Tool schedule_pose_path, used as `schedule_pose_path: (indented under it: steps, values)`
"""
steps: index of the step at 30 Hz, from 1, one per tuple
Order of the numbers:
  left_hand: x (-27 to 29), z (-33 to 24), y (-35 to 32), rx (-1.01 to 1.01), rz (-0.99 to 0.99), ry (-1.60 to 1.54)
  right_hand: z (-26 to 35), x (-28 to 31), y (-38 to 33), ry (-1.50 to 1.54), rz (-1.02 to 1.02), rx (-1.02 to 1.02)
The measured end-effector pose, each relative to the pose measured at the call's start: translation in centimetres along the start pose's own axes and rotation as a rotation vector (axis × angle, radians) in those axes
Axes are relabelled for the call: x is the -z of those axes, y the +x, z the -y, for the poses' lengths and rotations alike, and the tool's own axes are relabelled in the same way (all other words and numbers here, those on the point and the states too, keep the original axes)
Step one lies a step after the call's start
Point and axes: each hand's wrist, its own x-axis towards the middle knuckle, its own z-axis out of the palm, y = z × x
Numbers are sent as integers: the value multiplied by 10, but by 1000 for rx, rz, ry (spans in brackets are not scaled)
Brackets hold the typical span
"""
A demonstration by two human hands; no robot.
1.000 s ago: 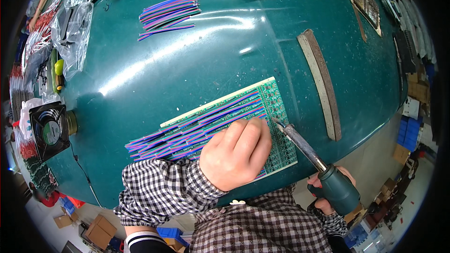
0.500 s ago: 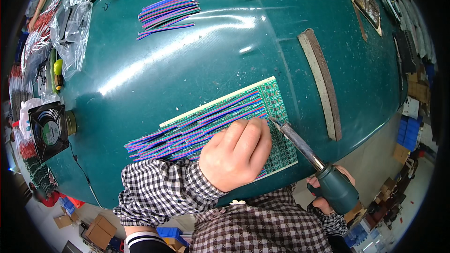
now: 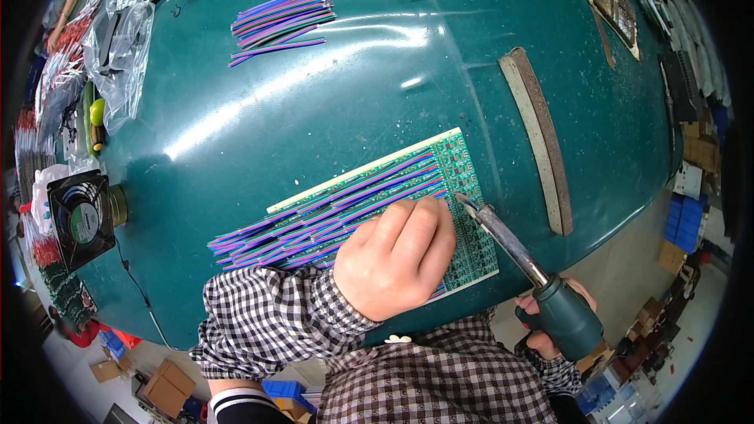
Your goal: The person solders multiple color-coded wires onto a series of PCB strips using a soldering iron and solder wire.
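Fingers (image 3: 420,224) of the left hand (image 3: 393,259) lie together, pressing coloured wires (image 3: 314,216) onto the green circuit board (image 3: 463,180) near the tabletop's (image 3: 330,110) front edge; the right hand (image 3: 554,322) is wrapped around a soldering iron (image 3: 518,255), tip at the board

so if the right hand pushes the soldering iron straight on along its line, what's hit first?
Most likely the green circuit board: the soldering iron in the right hand points up-left, its tip already at the board's right part, beside the left hand fingertips. Whether it's touching is unclear.
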Motion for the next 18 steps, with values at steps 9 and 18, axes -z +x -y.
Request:
schedule_pose_path:
  steps: [9, 18]
  values:
    - [0, 1, 0, -8, 0, 9, 12, -4, 13, 34, -10, 62]
    - [-1, 0, -1, 0, -4, 5, 1, 1, 2, 0, 0, 55]
